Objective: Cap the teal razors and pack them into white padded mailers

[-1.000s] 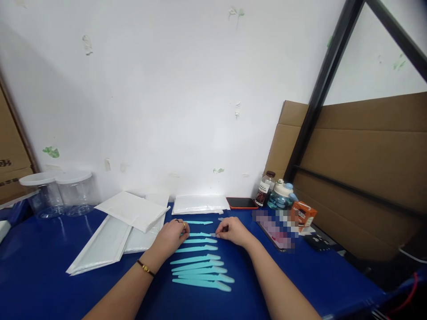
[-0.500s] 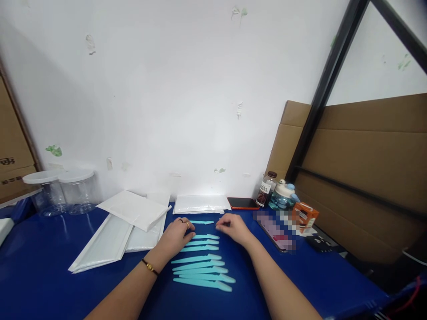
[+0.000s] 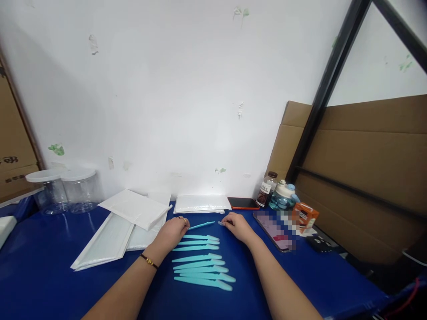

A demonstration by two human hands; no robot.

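Observation:
Several light-blue plastic sticks (image 3: 200,263) lie in a row on the blue table (image 3: 40,266) in front of me. My left hand (image 3: 173,231), with a ring and a bracelet, pinches the left end of one more blue stick (image 3: 202,225) at the far end of the row, which sits tilted. My right hand (image 3: 237,226) is curled beside that stick's right end, its fingertips at a small pale piece (image 3: 220,223) on the table.
White padded envelopes (image 3: 123,222) lie to the left and a white stack (image 3: 200,203) at the back. Two clear jars (image 3: 63,190) stand far left. A phone (image 3: 243,203), two bottles (image 3: 276,192), an orange box (image 3: 305,215) and cardboard (image 3: 360,169) are on the right.
Both hands have moved away from the row to the farthest stick. My left hand has taken its left end and tilted it; my right hand has gone to the small piece beside it.

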